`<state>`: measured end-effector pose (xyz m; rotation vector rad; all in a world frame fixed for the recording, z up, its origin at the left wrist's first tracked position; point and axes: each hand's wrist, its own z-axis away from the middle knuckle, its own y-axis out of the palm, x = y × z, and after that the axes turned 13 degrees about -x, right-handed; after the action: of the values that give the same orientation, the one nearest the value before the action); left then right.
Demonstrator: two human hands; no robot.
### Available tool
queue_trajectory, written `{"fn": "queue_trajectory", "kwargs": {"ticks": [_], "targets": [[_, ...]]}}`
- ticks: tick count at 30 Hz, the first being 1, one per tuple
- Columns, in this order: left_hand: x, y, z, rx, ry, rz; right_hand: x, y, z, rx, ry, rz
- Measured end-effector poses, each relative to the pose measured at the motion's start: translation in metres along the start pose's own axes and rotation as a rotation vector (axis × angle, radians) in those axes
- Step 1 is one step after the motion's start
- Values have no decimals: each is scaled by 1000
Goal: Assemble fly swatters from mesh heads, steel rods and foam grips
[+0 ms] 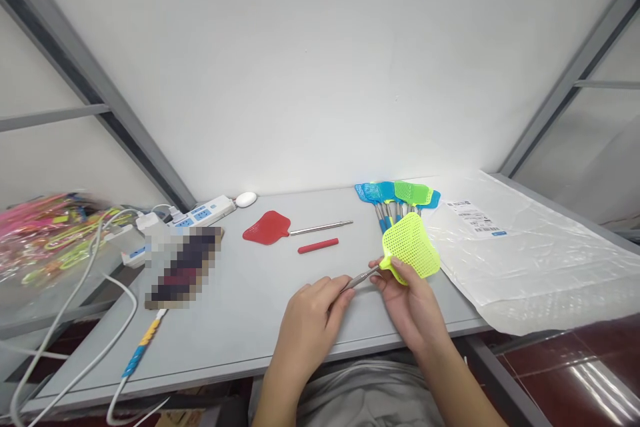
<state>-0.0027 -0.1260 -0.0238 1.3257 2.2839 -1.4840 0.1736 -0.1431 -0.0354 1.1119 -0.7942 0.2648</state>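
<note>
A yellow-green fly swatter [413,247] with a perforated head and a metal rod is held over the table's front part. My right hand [411,300] is closed around the neck of its head. Closer to the middle, my left hand [314,317] grips the metal rod, its fingers wrapped round the end. Beyond my hands lie a red swatter head [269,227] joined to a thin metal rod [321,228], and a separate red handle tube [319,246]. A bunch of blue and green fly swatters [397,195] lies at the back, to the right.
On the right a white plastic mailing bag [493,247] with a label hangs over the table's edge. At left are power strips [203,213], cables [131,290], a blurred-out phone-like object [185,270] and bagged colourful items [50,233]. A white mouse [246,199] sits by the wall.
</note>
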Motion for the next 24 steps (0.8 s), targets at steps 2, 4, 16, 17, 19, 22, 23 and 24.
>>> {"fn": "queue_trajectory", "kwargs": {"ticks": [2, 4, 16, 17, 19, 22, 23, 24], "targets": [[0, 0, 0, -1, 2, -7, 1, 1, 1, -16, -24, 6], [0, 0, 0, -1, 4, -13, 1, 2, 2, -42, -61, 9], [1, 0, 0, 20, -3, -30, -4, 2, 10, -127, -231, 62], [1, 0, 0, 15, 5, -36, -4, 2, 10, -125, -232, 64], [2, 1, -1, 4, 29, -52, -3, 1, 10, -123, -232, 71], [3, 1, -1, -7, 66, -77, -3, 1, 10, -127, -239, 78], [4, 1, -1, -10, 73, -85, -3, 1, 10, -129, -240, 78], [4, 1, -1, -16, 78, -91, -3, 1, 10, -130, -240, 77]]}}
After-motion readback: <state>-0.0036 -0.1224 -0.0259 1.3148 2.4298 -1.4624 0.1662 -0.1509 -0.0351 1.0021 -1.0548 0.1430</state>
